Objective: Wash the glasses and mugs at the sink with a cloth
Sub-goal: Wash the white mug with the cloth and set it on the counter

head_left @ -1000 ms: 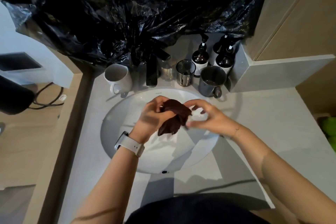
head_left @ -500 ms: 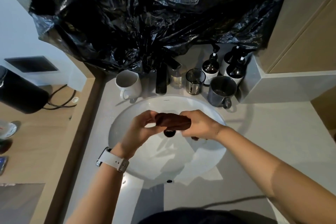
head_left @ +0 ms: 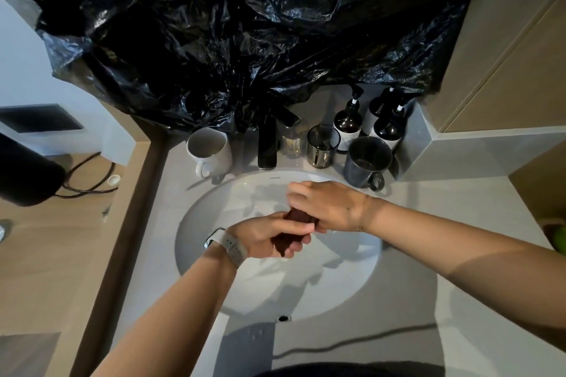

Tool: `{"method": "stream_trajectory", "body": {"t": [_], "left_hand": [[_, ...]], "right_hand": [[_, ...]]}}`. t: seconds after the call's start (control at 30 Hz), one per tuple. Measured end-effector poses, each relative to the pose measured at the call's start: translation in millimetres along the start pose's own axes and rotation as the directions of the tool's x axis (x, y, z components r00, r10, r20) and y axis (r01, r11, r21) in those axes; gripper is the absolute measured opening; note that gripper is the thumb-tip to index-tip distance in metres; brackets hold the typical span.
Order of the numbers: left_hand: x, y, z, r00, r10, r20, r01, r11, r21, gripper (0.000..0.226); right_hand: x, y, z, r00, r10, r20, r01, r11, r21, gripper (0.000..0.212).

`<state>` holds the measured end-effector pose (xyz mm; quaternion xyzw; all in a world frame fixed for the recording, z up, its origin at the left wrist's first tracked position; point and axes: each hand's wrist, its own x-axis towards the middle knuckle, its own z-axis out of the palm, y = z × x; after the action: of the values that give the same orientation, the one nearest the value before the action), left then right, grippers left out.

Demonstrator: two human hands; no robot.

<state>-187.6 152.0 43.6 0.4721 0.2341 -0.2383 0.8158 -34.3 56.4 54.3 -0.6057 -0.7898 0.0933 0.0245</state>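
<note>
Over the round white sink (head_left: 211, 217), both my hands grip a dark brown cloth (head_left: 298, 217) twisted into a roll. My left hand (head_left: 272, 237) holds its near end; my right hand (head_left: 324, 205) closes over its far end. Most of the cloth is hidden in my fists. Behind the basin stand a white mug (head_left: 209, 150), a small clear glass (head_left: 294, 142), a smoked glass (head_left: 323, 145) and a dark grey mug (head_left: 367, 162). The black faucet (head_left: 268, 144) rises between the white mug and the clear glass.
Three dark pump bottles (head_left: 347, 122) stand at the back right against a grey ledge (head_left: 459, 153). Black plastic sheeting (head_left: 245, 24) hangs over the wall above the faucet. A wooden counter (head_left: 46, 254) with a black appliance (head_left: 24, 174) and cable lies left.
The loose cloth has been rolled tight and twisted between my hands. My left hand has dropped nearer to me while my right hand turned over the far end.
</note>
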Motion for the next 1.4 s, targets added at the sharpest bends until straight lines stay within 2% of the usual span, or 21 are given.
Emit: {"method": "stream_trajectory", "body": {"t": [0.07, 0.1, 0.17, 0.2, 0.3, 0.37, 0.43, 0.53, 0.6, 0.67, 0.73, 0.83, 0.93, 1.0, 1.07, 1.13, 1.2, 1.23, 1.27, 1.33, 1.4], "left_hand": [[7, 4, 0, 0.997, -0.008, -0.078, 0.025, 0.976, 0.218, 0.014], [12, 5, -1, 0.989, -0.007, -0.144, 0.066, 0.910, 0.409, 0.015], [26, 4, -3, 0.949, 0.111, -0.296, 0.165, 0.625, 0.763, 0.024], [34, 2, -4, 0.919, 0.215, -0.331, 0.192, 0.489, 0.851, 0.027], [46, 3, -5, 0.844, 0.404, -0.353, 0.251, 0.285, 0.925, 0.020], [52, 3, -11, 0.844, 0.466, -0.267, 0.267, 0.068, 0.961, 0.023], [57, 0, -19, 0.861, 0.470, -0.194, 0.256, -0.069, 0.964, 0.026], [63, -11, -33, 0.879, 0.450, -0.158, 0.252, -0.156, 0.955, 0.029], [65, -15, -39, 0.885, 0.442, -0.148, 0.248, -0.177, 0.953, 0.030], [64, -15, -38, 0.900, 0.412, -0.141, 0.225, -0.163, 0.961, 0.029], [61, -15, -34, 0.916, 0.375, -0.143, 0.207, -0.136, 0.969, 0.024], [54, -19, -26, 0.909, 0.385, -0.158, 0.207, -0.088, 0.974, 0.018], [45, -25, -13, 0.858, 0.467, -0.214, 0.265, -0.046, 0.963, 0.013], [39, -29, -6, 0.806, 0.539, -0.245, 0.294, -0.004, 0.956, 0.012], [31, -32, -2, 0.800, 0.547, -0.246, 0.241, 0.083, 0.967, 0.017], [23, -30, -1, 0.861, 0.443, -0.249, 0.152, 0.243, 0.958, 0.036], [10, -21, -1, 0.955, 0.202, -0.219, 0.030, 0.665, 0.746, 0.051], [4, -16, -4, 0.989, 0.074, -0.125, -0.006, 0.880, 0.476, 0.055], [0, -13, -9, 1.000, -0.004, -0.004, 0.005, 0.981, 0.193, 0.059], [1, -15, -24, 0.974, -0.040, 0.222, 0.066, 0.992, -0.112, 0.068], [9, -21, -31, 0.916, -0.014, 0.401, 0.084, 0.984, -0.157, 0.073]], "right_hand": [[-1, 1, 7, 0.980, 0.142, 0.140, -0.139, 0.990, -0.028, 0.025], [-1, 1, 13, 0.955, 0.209, 0.210, -0.210, 0.978, -0.020, 0.026], [2, 1, 21, 0.882, 0.335, 0.332, -0.376, 0.924, 0.064, 0.024], [5, 3, 21, 0.826, 0.396, 0.401, -0.488, 0.859, 0.155, 0.020], [10, 15, 18, 0.666, 0.393, 0.634, -0.733, 0.504, 0.458, 0.020], [10, 20, 23, 0.612, 0.295, 0.734, -0.788, 0.304, 0.535, 0.011], [8, 22, 34, 0.566, 0.185, 0.803, -0.824, 0.093, 0.559, 0.008], [7, 19, 58, 0.544, 0.044, 0.838, -0.816, -0.204, 0.541, 0.009], [7, 16, 71, 0.570, 0.025, 0.821, -0.773, -0.322, 0.547, 0.008], [6, 10, 74, 0.592, 0.016, 0.806, -0.748, -0.362, 0.556, 0.007], [2, 4, 68, 0.608, -0.023, 0.793, -0.757, -0.319, 0.571, 0.005], [-7, -3, 64, 0.645, -0.080, 0.760, -0.737, -0.329, 0.591, 0.020], [-14, -3, 53, 0.644, -0.110, 0.757, -0.749, -0.291, 0.595, 0.005], [-17, 2, 42, 0.619, -0.068, 0.782, -0.785, -0.073, 0.615, 0.014], [-15, 5, 32, 0.618, 0.100, 0.780, -0.761, 0.324, 0.562, 0.027], [-9, 3, 26, 0.729, 0.299, 0.616, -0.584, 0.741, 0.332, 0.016], [-6, -1, 23, 0.870, 0.305, 0.387, -0.352, 0.934, 0.056, 0.006], [-6, -2, 22, 0.921, 0.247, 0.301, -0.253, 0.967, -0.019, 0.011], [-6, 0, 21, 0.961, 0.167, 0.221, -0.161, 0.986, -0.046, 0.015], [-6, 6, 16, 0.999, 0.008, 0.039, -0.007, 0.999, -0.034, 0.018], [-3, 10, 15, 0.981, -0.129, -0.142, 0.115, 0.988, -0.105, 0.024]]}}
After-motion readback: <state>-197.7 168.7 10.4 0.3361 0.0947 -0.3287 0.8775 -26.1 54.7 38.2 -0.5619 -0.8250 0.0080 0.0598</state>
